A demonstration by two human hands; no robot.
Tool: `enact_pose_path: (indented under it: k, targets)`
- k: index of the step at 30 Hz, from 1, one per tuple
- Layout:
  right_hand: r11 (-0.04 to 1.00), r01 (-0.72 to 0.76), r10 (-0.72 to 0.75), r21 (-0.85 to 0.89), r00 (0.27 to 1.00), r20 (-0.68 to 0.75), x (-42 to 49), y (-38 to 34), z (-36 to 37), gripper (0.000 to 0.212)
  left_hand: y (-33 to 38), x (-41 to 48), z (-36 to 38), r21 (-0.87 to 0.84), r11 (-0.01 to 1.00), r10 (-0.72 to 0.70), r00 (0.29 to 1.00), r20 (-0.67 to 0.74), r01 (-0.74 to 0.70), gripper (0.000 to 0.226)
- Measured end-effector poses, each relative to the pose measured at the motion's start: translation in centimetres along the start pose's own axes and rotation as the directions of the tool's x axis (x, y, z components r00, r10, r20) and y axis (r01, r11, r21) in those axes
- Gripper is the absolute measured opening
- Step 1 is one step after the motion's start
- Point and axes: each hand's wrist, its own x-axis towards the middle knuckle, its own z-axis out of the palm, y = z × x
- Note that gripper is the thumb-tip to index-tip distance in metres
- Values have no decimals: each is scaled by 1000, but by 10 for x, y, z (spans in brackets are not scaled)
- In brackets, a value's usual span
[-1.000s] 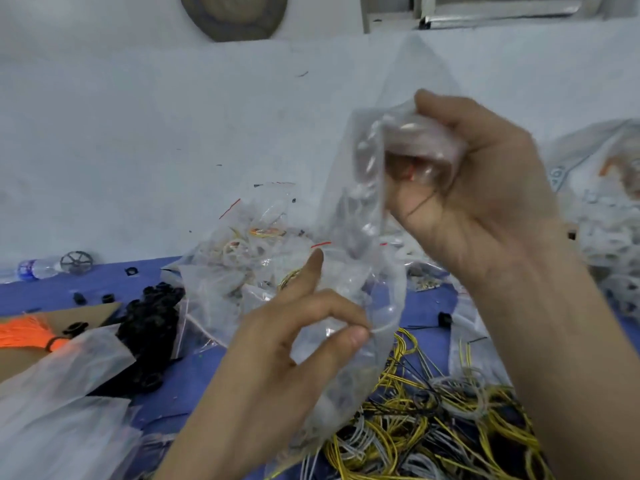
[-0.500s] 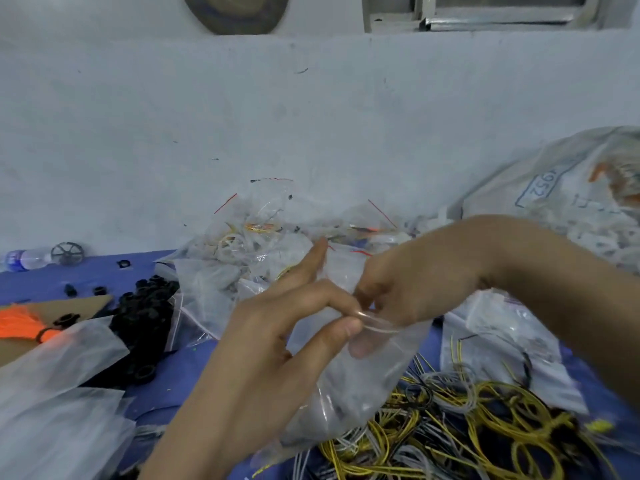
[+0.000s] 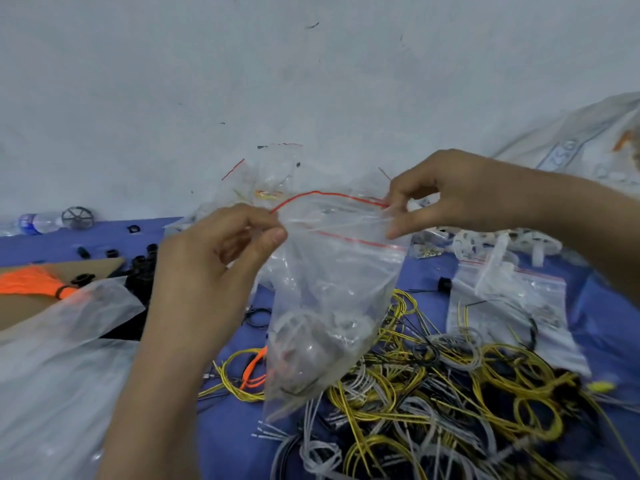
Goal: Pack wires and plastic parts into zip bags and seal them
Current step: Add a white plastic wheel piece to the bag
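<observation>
A clear zip bag (image 3: 332, 306) with a red zip line hangs in the air between my hands, its mouth gaping. Clear plastic parts and some wire sit in its bottom. My left hand (image 3: 214, 268) pinches the left end of the bag's top edge. My right hand (image 3: 450, 192) pinches the right end of the top edge. Beneath the bag lies a tangle of yellow, white and black wires (image 3: 433, 410) on the blue cloth (image 3: 228, 434).
A filled zip bag (image 3: 509, 299) lies at the right, a large white sack (image 3: 588, 140) behind it. Black plastic rings (image 3: 142, 268), an orange tassel (image 3: 31, 285) on cardboard, and a white plastic bag (image 3: 52, 375) are at the left. More clear bags are piled against the wall.
My right hand came down from holding the bag's upper part high, then moved right to the bag's top right corner. The bag's mouth now spreads wide between both hands.
</observation>
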Motion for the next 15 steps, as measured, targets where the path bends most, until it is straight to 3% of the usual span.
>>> enact_pose_path:
  k: [4, 7, 8, 10, 12, 13, 15]
  targets:
    - [993, 11, -31, -115, 984, -176, 0, 5, 3, 25, -3, 1, -1, 108, 994, 38, 995, -95, -28, 16]
    - [982, 43, -103, -185, 940, -326, 2, 5, 1, 21, -6, 4, 1, -14, 1000, -12, 987, -161, 10, 25]
    - [990, 61, -104, -126, 922, -372, 3, 5, 3, 22, -7, 4, 3, -102, 994, -49, 983, -178, 31, 25]
    - [980, 103, -20, 173, 906, -423, 5, 0, 8, 21, -10, 4, 8, -265, 963, -109, 973, -205, 52, 21]
    - [849, 68, 134, 523, 931, -339, 10, -2, 20, 18, -20, 4, 16, -411, 905, -198, 964, -180, 110, 10]
    - [753, 33, 195, 657, 942, -272, 14, -4, 28, 21, -28, 3, 23, -498, 844, -292, 950, -108, 202, 15]
    - [510, -42, 332, 859, 931, -152, 27, -5, 42, 26, -43, -2, 39, -628, 596, -483, 848, 218, 501, 57]
